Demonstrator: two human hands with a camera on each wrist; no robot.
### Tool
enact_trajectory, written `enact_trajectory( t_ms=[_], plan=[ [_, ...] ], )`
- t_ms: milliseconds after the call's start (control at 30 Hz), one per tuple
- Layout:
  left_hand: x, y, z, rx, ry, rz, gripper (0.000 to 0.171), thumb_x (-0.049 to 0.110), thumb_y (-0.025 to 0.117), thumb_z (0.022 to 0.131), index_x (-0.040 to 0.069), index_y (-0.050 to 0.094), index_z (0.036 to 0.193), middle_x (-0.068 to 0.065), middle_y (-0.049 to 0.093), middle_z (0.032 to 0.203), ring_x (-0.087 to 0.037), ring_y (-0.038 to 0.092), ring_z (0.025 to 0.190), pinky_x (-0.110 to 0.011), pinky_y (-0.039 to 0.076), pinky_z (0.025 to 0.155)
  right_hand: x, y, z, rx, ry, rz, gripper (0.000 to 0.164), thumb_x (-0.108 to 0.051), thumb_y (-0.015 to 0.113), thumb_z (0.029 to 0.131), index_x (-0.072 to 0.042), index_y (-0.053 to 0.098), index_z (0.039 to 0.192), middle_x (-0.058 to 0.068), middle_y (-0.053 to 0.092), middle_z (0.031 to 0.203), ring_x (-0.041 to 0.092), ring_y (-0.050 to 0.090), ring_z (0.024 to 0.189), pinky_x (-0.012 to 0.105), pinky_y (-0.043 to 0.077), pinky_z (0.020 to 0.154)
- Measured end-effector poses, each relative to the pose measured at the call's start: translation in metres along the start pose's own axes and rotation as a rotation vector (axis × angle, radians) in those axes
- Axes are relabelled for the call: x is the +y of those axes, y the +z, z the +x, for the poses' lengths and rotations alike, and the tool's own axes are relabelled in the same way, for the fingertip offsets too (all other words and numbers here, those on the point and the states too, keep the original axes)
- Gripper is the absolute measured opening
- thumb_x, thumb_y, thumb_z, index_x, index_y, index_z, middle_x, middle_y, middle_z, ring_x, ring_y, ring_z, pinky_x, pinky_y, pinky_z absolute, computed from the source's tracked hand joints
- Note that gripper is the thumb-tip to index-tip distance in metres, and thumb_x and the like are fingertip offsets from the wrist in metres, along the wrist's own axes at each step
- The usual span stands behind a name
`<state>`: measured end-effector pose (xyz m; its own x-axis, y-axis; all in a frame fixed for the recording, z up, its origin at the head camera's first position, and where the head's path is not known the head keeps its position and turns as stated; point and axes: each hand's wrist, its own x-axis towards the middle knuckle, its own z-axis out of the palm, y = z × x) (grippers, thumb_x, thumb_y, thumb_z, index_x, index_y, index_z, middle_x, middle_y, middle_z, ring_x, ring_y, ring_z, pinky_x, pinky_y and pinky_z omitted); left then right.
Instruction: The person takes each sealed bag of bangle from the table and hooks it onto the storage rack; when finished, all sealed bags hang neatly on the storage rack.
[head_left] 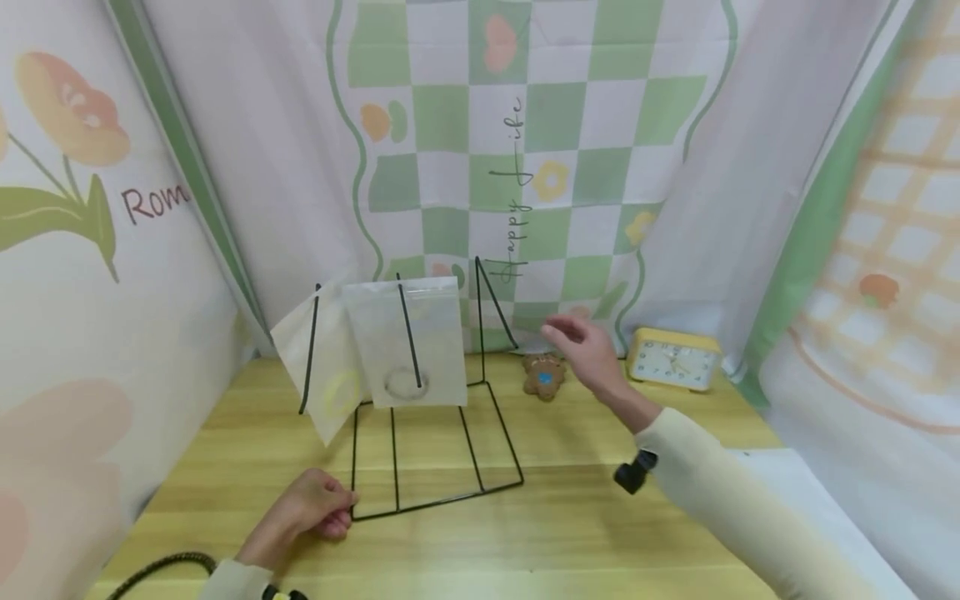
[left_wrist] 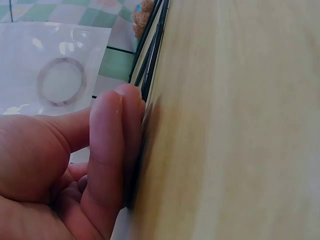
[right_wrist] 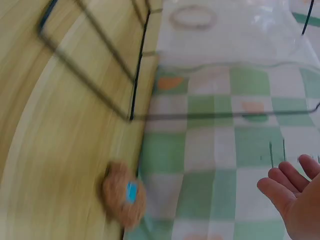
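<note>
A black wire display rack [head_left: 437, 502] stands on the wooden table, with three slanting prongs. My left hand [head_left: 318, 504] holds the front left corner of its base, fingers curled at the wire. A clear zip bag [head_left: 427, 333] with a pale ring-shaped band [head_left: 406, 383] in it hangs on the middle prong. On the left prong hangs another clear bag [head_left: 296, 325], tilted, with a yellow ring [head_left: 342, 393] inside. The right prong [head_left: 498, 304] carries no bag. Just right of its tip, my right hand [head_left: 588, 350] is raised with loosely bent fingers and nothing visible in them.
Behind the rack's right side lies a brown plush figure [head_left: 543, 377] with a blue patch. A yellow alarm clock [head_left: 673, 360] stands at the back right. Printed curtains [head_left: 540, 125] close off the back. A dark braided cord [head_left: 161, 567] lies front left, a white sheet [head_left: 810, 500] right.
</note>
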<state>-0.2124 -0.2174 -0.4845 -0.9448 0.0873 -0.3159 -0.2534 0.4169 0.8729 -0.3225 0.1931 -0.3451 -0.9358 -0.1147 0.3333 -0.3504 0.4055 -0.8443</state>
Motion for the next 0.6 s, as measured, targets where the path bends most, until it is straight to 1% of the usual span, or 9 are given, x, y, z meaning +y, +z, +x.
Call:
enact_trajectory(
  t_ms=[100, 200, 367, 467, 600],
  plan=[
    [0.001, -0.002, -0.001, -0.006, -0.006, 0.001, 0.017, 0.006, 0.066, 0.090, -0.004, 0.062, 0.076, -0.011, 0.065, 0.062, -0.013, 0.064, 0.049, -0.027, 0.060, 0.050, 0.013, -0.025, -0.012, 0.016, -0.002, -0.110, 0.056, -0.046, 0.058, 0.097, -0.003, 0.055, 0.134, 0.017, 0.059, 0.131, 0.032, 0.055, 0.121, 0.050, 0.047, 0.104],
    [0.000, -0.002, -0.003, -0.004, -0.008, 0.001, 0.017, 0.006, 0.066, 0.090, -0.004, 0.062, 0.076, -0.012, 0.065, 0.063, -0.014, 0.064, 0.050, -0.027, 0.060, 0.050, 0.027, -0.048, -0.023, 0.022, 0.023, -0.191, 0.061, -0.049, 0.057, 0.096, -0.002, 0.054, 0.135, 0.019, 0.058, 0.132, 0.036, 0.055, 0.121, 0.054, 0.047, 0.102],
    [0.000, -0.003, -0.003, 0.001, -0.004, 0.004, 0.018, 0.007, 0.067, 0.089, -0.004, 0.062, 0.076, -0.012, 0.065, 0.063, -0.014, 0.064, 0.050, -0.027, 0.060, 0.050, 0.050, -0.082, -0.042, 0.016, 0.118, -0.272, 0.064, -0.052, 0.056, 0.096, -0.002, 0.053, 0.136, 0.022, 0.057, 0.134, 0.040, 0.053, 0.122, 0.056, 0.047, 0.101],
    [-0.001, -0.002, -0.003, 0.001, -0.002, 0.004, 0.017, 0.007, 0.067, 0.089, -0.004, 0.062, 0.076, -0.012, 0.065, 0.063, -0.014, 0.064, 0.050, -0.027, 0.060, 0.050, 0.063, -0.102, -0.054, 0.000, 0.188, -0.301, 0.068, -0.050, 0.055, 0.097, 0.003, 0.049, 0.138, 0.027, 0.053, 0.136, 0.045, 0.051, 0.123, 0.058, 0.046, 0.101],
    [-0.001, -0.001, -0.003, 0.007, -0.003, 0.011, 0.017, 0.006, 0.067, 0.089, -0.004, 0.062, 0.076, -0.012, 0.065, 0.063, -0.014, 0.064, 0.050, -0.028, 0.060, 0.050, 0.081, -0.129, -0.069, -0.032, 0.278, -0.367, 0.075, -0.051, 0.052, 0.098, 0.010, 0.040, 0.141, 0.035, 0.045, 0.139, 0.051, 0.045, 0.125, 0.061, 0.043, 0.102]
  ],
)
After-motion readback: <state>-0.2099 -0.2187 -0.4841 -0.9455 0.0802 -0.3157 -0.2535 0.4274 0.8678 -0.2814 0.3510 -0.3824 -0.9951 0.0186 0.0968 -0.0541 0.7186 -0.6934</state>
